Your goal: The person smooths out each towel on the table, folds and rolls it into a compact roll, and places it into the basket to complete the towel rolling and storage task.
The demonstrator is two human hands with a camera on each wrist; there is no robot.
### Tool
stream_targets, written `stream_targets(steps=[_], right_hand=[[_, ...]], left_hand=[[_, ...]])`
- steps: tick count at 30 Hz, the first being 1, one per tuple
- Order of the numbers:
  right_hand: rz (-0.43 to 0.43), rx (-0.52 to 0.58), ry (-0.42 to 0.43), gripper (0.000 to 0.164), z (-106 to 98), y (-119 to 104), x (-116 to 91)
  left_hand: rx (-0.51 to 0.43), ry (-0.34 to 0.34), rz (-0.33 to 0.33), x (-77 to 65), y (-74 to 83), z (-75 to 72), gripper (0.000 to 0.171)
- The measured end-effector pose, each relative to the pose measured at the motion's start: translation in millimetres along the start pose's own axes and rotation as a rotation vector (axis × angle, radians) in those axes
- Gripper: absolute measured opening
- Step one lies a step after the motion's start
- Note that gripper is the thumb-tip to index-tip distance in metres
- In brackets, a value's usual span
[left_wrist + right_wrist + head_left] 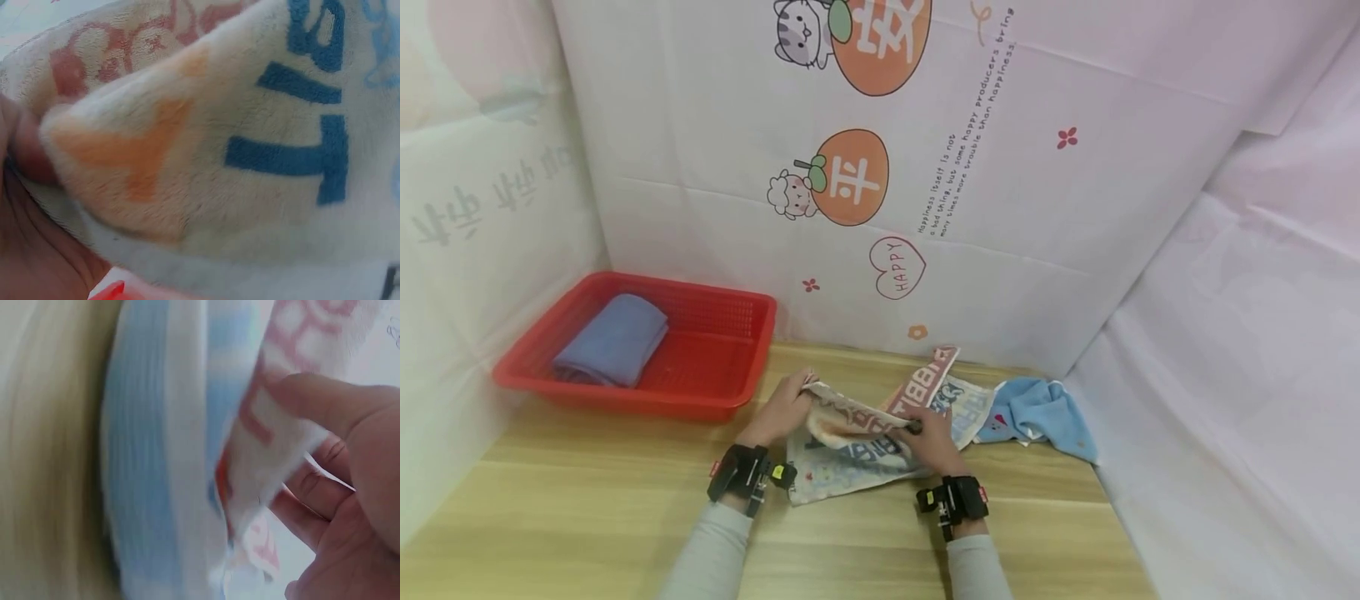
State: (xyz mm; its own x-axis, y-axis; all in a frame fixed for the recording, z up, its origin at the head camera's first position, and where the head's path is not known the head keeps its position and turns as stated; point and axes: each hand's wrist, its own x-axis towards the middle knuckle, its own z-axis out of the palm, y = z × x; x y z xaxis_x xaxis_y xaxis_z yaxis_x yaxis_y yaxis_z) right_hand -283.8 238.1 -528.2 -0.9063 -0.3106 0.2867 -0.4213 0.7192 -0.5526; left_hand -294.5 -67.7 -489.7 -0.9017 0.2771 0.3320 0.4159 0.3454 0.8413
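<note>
A cream towel [823,479] printed with red, blue and orange letters lies partly spread on the table, one edge lifted between my hands. My left hand [784,410] pinches that edge at its left end; in the left wrist view the towel's corner [125,162] folds over by the fingers. At the other end my right hand [934,439] pinches the edge between thumb and fingers, as the right wrist view also shows. Behind the right hand, a red-lettered part [925,383] of the towel slants up toward the back wall. Its lower middle is shaded under the raised fold.
A red plastic basket [752,350] stands at the back left with a folded blue towel [617,337] inside. To the right, a crumpled light blue cloth [1045,412] lies against the cream towel. White printed sheets [1000,275] wall the table [625,508] at the back and sides.
</note>
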Motion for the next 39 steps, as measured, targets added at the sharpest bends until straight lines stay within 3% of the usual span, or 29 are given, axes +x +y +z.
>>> stream_targets(steps=[3, 8, 13, 18, 23, 27, 29, 33, 39], right_hand=[[0.019, -0.012, 0.024, 0.008, -3, 9, -1], [-0.014, 0.006, 0.075, 0.007, -6, 20, -1], [-0.019, -0.018, 0.137, 0.004, -8, 22, 0], [-0.012, -0.049, 0.112, 0.031, -11, 23, -1], [-0.041, 0.014, 0.057, 0.041, -20, 23, -6], [-0.016, -0.014, 0.088, 0.038, -27, 31, -13], [0.019, -0.027, 0.125, 0.034, -35, 38, -18], [0.021, -0.065, 0.151, 0.027, -57, 49, -24], [-0.039, -0.188, 0.083, 0.020, -93, 59, -10]], left_hand=[[-0.040, -0.007, -0.018, -1.0, 2.3, -2.1, 0.013], [-0.073, -0.023, -0.046, -2.0, 4.0, -5.1, 0.026], [-0.041, 0.044, -0.054, -3.3, 4.2, -10.2, 0.036], [0.048, 0.123, -0.060, -2.5, 4.3, -17.8, 0.037], [0.038, 0.069, -0.026, 3.6, 7.1, -27.1, 0.040], [0.043, 0.058, -0.020, 9.4, 18.5, -40.9, 0.031], [0.071, 0.058, -0.008, 13.1, 25.2, -48.0, 0.021], [0.192, 0.024, 0.019, 23.7, 33.6, -64.9, 0.022], [0.388, -0.037, 0.089, 47.2, 36.4, -83.0, 0.022]])
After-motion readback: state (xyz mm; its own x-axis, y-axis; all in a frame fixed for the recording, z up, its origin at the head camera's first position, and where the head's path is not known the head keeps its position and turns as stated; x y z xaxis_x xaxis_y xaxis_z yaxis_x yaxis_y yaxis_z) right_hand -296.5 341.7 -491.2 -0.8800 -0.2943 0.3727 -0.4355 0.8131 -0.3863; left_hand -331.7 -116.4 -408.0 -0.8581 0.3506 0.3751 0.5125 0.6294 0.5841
